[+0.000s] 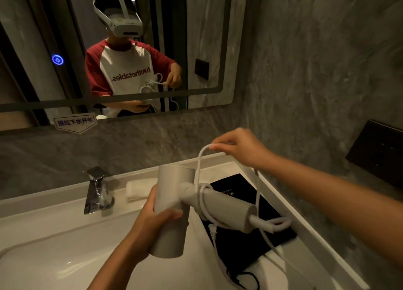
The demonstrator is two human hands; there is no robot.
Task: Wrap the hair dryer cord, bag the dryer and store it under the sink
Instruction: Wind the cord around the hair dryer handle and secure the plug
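A chrome faucet stands at the far left of the white countertop, with a folded white towel just right of it. A wall mirror hangs above, bearing a glowing blue touch button and a sticker with Chinese text. A dark wall panel sits at far right.

faucet left | towel behind dryer | bag right, on counter
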